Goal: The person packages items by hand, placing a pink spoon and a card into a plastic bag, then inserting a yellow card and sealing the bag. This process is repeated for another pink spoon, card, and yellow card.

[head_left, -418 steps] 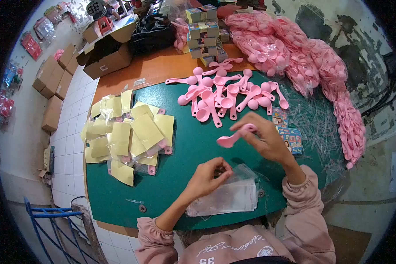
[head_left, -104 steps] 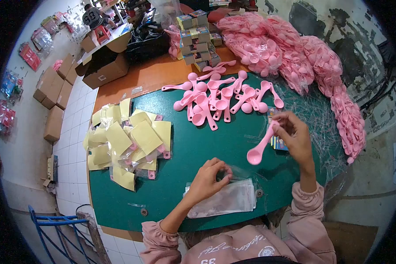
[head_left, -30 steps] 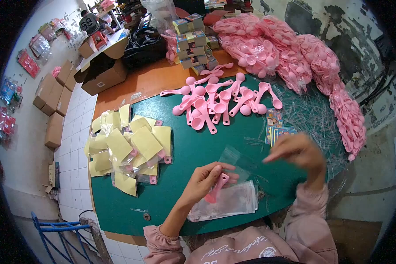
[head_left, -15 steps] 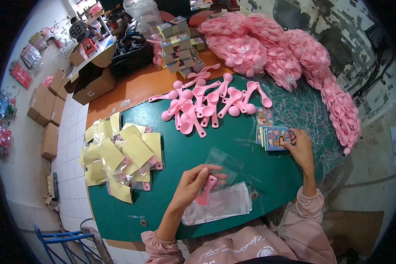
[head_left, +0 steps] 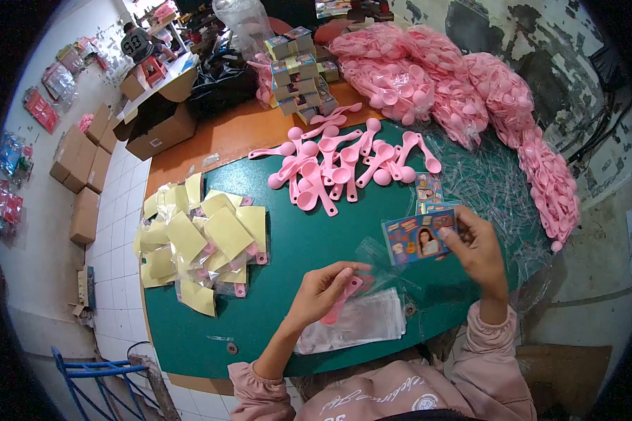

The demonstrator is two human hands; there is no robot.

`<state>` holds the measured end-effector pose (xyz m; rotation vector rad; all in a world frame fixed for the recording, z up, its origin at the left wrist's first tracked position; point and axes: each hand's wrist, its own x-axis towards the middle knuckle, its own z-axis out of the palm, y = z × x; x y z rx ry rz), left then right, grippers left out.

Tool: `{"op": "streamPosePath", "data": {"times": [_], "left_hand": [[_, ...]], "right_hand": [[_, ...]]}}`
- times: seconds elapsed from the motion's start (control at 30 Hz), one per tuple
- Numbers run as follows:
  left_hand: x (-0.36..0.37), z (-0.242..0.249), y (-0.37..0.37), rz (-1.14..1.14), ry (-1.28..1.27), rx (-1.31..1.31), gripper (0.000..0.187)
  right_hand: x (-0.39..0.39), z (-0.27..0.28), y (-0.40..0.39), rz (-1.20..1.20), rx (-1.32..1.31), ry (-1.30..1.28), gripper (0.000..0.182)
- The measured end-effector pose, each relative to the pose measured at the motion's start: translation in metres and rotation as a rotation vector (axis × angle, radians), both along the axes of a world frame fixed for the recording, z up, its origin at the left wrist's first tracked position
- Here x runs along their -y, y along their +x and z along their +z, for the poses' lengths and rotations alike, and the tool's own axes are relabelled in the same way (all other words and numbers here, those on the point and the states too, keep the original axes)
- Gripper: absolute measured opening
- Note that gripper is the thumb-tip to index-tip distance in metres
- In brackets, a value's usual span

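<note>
My left hand [head_left: 323,293] pinches a clear plastic bag [head_left: 378,264] and a pink spoon [head_left: 343,300], whose holed handle end points up. Below it lies a stack of clear bags [head_left: 358,324]. My right hand [head_left: 476,251] grips a colourful printed card [head_left: 420,237], held tilted above the green table beside the open end of the bag. Part of the card pile [head_left: 428,188] shows behind that card. Loose pink spoons [head_left: 330,163] are heaped at the table's middle, beyond both hands.
Packed bags with yellow cards [head_left: 203,242] cover the left of the green table [head_left: 288,242]. Big bags of pink spoons [head_left: 435,84] line the back right. Card bundles [head_left: 295,74] stand at the back. A person [head_left: 139,45] sits far off at left.
My right hand has lifted a card off the pile and brought it left toward the bag. My left hand still holds the spoon and bag. The view has shifted slightly.
</note>
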<state>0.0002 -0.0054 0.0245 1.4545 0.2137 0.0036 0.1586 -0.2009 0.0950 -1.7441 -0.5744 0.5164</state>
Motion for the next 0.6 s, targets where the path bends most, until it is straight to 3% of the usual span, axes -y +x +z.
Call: {"op": "streamPosePath", "data": {"times": [0.1,0.17,0.23,0.43,0.47,0.53,0.57,0.6], "left_hand": [[-0.001,0.003,-0.002,0.014,0.071,-0.049,0.027],[0.000,0.002,-0.003,0.030,0.052,-0.078,0.026],[0.001,-0.004,-0.003,0.046,0.119,0.037,0.026],[0.005,0.015,-0.004,-0.102,0.254,-0.017,0.026],[0.007,0.009,-0.002,-0.103,0.216,0.116,0.033],[0.010,0.011,-0.004,-0.085,0.282,0.099,0.039],[0.011,0.013,-0.005,-0.070,0.348,0.081,0.047],[0.011,0.016,-0.005,-0.069,0.347,0.081,0.047]], "right_hand": [[-0.014,0.010,-0.013,0.033,0.014,0.091,0.019],[-0.017,0.017,-0.012,0.297,0.200,-0.243,0.018],[-0.019,0.020,-0.013,0.364,0.259,-0.251,0.018],[-0.031,0.004,-0.016,0.554,0.423,-0.239,0.016],[-0.034,0.003,-0.018,0.651,0.381,-0.315,0.018],[-0.037,-0.006,-0.023,0.731,0.410,-0.450,0.019],[-0.037,-0.019,-0.023,0.732,0.411,-0.450,0.019],[-0.039,-0.032,-0.022,0.734,0.421,-0.263,0.020]]}}
